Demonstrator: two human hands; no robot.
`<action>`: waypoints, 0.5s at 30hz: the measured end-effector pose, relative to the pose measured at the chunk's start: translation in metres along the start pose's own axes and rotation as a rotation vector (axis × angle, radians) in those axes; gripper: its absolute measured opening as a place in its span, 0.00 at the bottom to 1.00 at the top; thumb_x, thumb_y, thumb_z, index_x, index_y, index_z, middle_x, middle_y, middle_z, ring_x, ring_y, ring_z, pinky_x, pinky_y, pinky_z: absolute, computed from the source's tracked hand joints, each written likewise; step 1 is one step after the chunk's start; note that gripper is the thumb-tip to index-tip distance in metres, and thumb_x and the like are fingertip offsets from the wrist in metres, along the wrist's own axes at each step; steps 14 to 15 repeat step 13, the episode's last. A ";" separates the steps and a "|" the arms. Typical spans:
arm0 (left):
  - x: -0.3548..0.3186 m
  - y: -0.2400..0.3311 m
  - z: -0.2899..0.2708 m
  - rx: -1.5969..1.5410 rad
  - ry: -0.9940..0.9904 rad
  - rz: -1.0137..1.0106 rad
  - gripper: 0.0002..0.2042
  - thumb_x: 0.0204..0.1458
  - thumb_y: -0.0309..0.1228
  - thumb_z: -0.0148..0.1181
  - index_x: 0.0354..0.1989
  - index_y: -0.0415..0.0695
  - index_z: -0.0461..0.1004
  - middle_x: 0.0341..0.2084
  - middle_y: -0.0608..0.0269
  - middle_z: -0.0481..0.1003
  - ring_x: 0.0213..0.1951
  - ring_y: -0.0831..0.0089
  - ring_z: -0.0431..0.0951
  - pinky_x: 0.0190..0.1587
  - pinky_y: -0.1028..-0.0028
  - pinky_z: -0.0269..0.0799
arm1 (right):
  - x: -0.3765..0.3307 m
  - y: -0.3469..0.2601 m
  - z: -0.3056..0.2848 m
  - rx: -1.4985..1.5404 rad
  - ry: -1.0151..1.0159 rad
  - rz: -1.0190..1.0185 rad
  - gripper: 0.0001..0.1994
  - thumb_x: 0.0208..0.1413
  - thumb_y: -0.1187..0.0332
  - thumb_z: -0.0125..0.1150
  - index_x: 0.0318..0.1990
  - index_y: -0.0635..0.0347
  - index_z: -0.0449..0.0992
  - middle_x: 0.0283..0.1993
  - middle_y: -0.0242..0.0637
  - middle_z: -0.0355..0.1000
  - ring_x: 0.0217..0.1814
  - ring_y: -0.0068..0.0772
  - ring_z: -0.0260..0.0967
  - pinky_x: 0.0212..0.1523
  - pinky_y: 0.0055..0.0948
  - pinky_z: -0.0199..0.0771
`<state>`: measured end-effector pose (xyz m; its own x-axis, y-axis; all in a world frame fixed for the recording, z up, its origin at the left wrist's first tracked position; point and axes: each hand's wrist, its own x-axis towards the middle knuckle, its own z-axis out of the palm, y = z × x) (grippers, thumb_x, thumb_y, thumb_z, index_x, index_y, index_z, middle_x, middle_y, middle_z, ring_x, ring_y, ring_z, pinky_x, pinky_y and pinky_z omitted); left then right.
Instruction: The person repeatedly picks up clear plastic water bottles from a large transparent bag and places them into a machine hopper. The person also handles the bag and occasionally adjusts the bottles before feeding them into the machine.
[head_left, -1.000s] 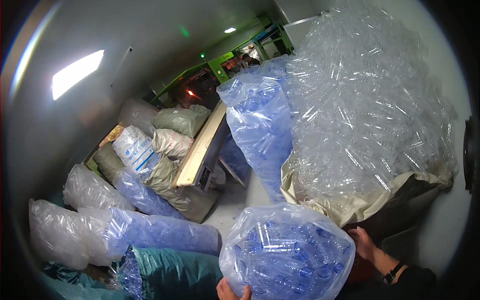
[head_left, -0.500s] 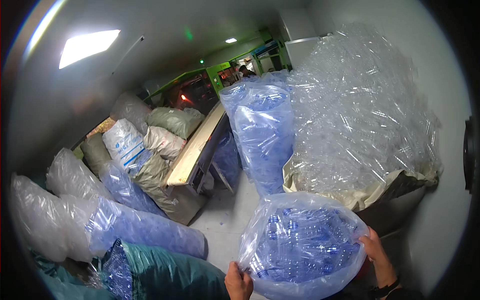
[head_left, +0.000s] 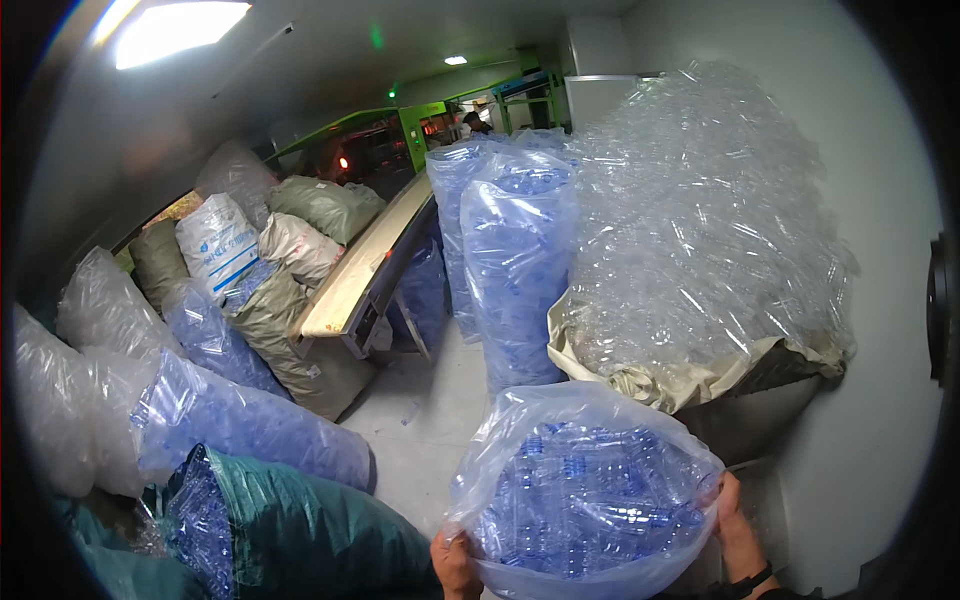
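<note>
A large clear plastic bag (head_left: 620, 405) stands before me with its mouth spread wide. Inside lie many bluish clear plastic bottles (head_left: 590, 500), heaped at different angles. My left hand (head_left: 457, 563) is closed on the bag's rim at the near left. On the right side of the rim, my right hand (head_left: 730, 503) grips the plastic film, with a dark band on that wrist. The bag's lower part is hidden beneath its mouth.
Tall filled bags (head_left: 515, 270) stand beyond mine, beside a conveyor belt (head_left: 375, 250). A huge heap of clear bottles (head_left: 700, 230) rises from a cloth-lined container (head_left: 650, 388) at right. Left lie several sacks, including a green one (head_left: 310, 525). A person (head_left: 476, 122) is far back.
The view has shifted slightly, so the surroundings sit further left. Bag and both hands appear a little further left too; the bottles inside lie differently. Both hands keep their hold on the rim.
</note>
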<state>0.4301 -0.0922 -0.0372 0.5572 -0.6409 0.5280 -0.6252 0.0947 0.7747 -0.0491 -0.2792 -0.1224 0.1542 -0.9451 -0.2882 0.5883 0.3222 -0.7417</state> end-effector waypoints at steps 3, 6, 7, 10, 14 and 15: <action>-0.010 0.006 0.006 -0.473 0.114 -0.516 0.09 0.63 0.35 0.50 0.36 0.44 0.73 0.25 0.68 0.70 0.24 0.76 0.69 0.26 0.75 0.65 | -0.018 0.000 0.037 -0.067 0.014 -0.047 0.25 0.64 0.46 0.47 0.50 0.60 0.76 0.40 0.37 0.77 0.37 0.35 0.75 0.37 0.36 0.80; -0.006 0.022 0.005 -0.574 0.098 -0.574 0.09 0.62 0.34 0.50 0.34 0.44 0.72 0.23 0.67 0.69 0.23 0.76 0.69 0.26 0.74 0.65 | -0.023 -0.008 0.054 -0.133 0.052 -0.087 0.25 0.66 0.49 0.50 0.58 0.58 0.74 0.46 0.36 0.78 0.40 0.32 0.77 0.39 0.32 0.82; -0.007 0.025 0.007 -0.575 0.092 -0.559 0.09 0.62 0.35 0.50 0.34 0.44 0.72 0.23 0.67 0.69 0.23 0.76 0.68 0.26 0.74 0.65 | -0.024 -0.011 0.052 -0.160 0.070 -0.069 0.23 0.66 0.50 0.51 0.58 0.58 0.74 0.46 0.36 0.78 0.40 0.31 0.78 0.39 0.31 0.82; -0.014 0.022 0.023 -0.553 0.057 -0.499 0.10 0.63 0.36 0.50 0.33 0.44 0.71 0.22 0.67 0.69 0.23 0.75 0.68 0.26 0.74 0.65 | -0.015 -0.029 0.043 -0.258 0.079 -0.054 0.22 0.67 0.53 0.54 0.59 0.60 0.73 0.48 0.39 0.78 0.44 0.29 0.78 0.45 0.29 0.82; -0.017 -0.006 0.031 -0.561 -0.029 -0.463 0.11 0.63 0.37 0.50 0.33 0.44 0.71 0.22 0.67 0.69 0.22 0.75 0.68 0.25 0.74 0.64 | -0.015 -0.036 0.058 -0.188 -0.099 -0.202 0.26 0.66 0.51 0.57 0.62 0.61 0.72 0.51 0.43 0.78 0.48 0.29 0.79 0.49 0.31 0.82; -0.017 -0.006 0.031 -0.561 -0.029 -0.463 0.11 0.63 0.37 0.50 0.33 0.44 0.71 0.22 0.67 0.69 0.22 0.75 0.68 0.25 0.74 0.64 | -0.015 -0.036 0.058 -0.188 -0.099 -0.202 0.26 0.66 0.51 0.57 0.62 0.61 0.72 0.51 0.43 0.78 0.48 0.29 0.79 0.49 0.31 0.82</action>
